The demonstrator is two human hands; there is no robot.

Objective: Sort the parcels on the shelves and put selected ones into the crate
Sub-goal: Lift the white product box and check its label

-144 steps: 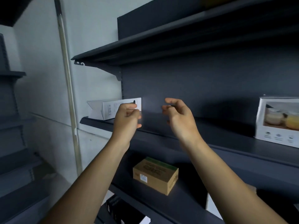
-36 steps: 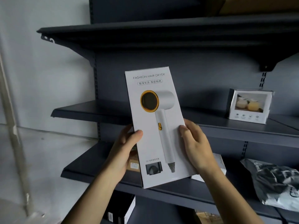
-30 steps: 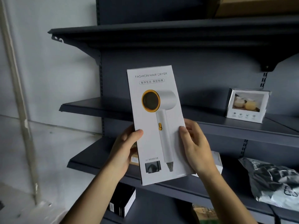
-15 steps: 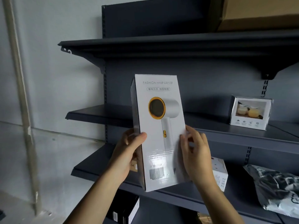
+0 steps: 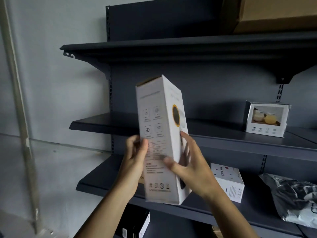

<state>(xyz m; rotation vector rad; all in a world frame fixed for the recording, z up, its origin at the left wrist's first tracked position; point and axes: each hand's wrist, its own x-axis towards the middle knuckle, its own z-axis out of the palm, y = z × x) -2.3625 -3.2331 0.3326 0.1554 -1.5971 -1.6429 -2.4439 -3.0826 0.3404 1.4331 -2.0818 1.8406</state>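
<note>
A tall white hair dryer box (image 5: pixel 161 134) stands upright in the air in front of the dark shelving, its printed side panel turned toward me and the picture face angled to the right. My left hand (image 5: pixel 135 158) grips its left edge, thumb on the side panel. My right hand (image 5: pixel 187 165) holds the right side, thumb across the panel and fingers on the picture face. No crate is in view.
The middle shelf (image 5: pixel 223 143) carries a small white picture box (image 5: pixel 267 119) at right. The lower shelf holds a white box (image 5: pixel 228 182) and a grey plastic mailer bag (image 5: pixel 295 198). A brown carton (image 5: pixel 277 12) sits on top. A black box (image 5: pixel 135 224) lies below.
Both hands took the white box from the middle shelf and held it face-on. In the last half second they have turned it so the side panel faces me.
</note>
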